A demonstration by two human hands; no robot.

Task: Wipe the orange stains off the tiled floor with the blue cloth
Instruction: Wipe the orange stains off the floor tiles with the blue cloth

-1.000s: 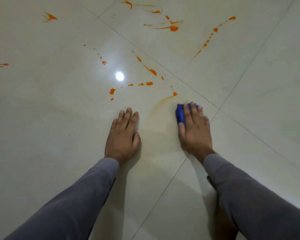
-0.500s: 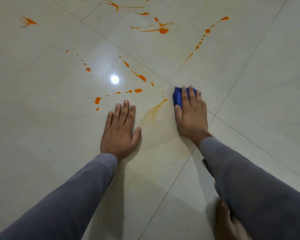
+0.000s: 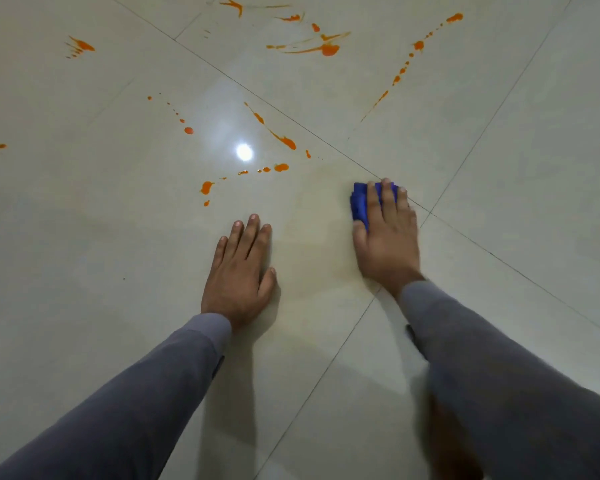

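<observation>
1. Tiled floor [image 3: 84, 306] — large pale glossy tiles with thin dark grout lines; a round white glare spot [image 3: 244, 152] reflects off the glaze.
2. Orange stains [image 3: 284, 142] — wet-looking drops, streaks and splatter trails, scattered over the far tiles; the nearest blobs lie just beyond the left hand's fingertips.
3. A faint yellowish smear [image 3: 323, 216] dulls the tile between the two hands, thin and hazy, without the solid colour of the drops.
4. Blue cloth [image 3: 360, 202] — soft fabric folded into a thick small pad, edges stacked; it lies flat on the floor near a grout crossing, mostly under the right hand.
5. Right hand [image 3: 387, 237] — palm down on the cloth, fingers straight and close together, pressing it to the tile; fingertips reach the pad's far edge, thumb along its left side.
6. Left hand [image 3: 239, 268] — flat on bare tile, fingers straight and nearly together, thumb slightly out; it holds nothing.
7. Grey sleeves [image 3: 136, 410] of smooth cloth cover both forearms to the wrists.
</observation>
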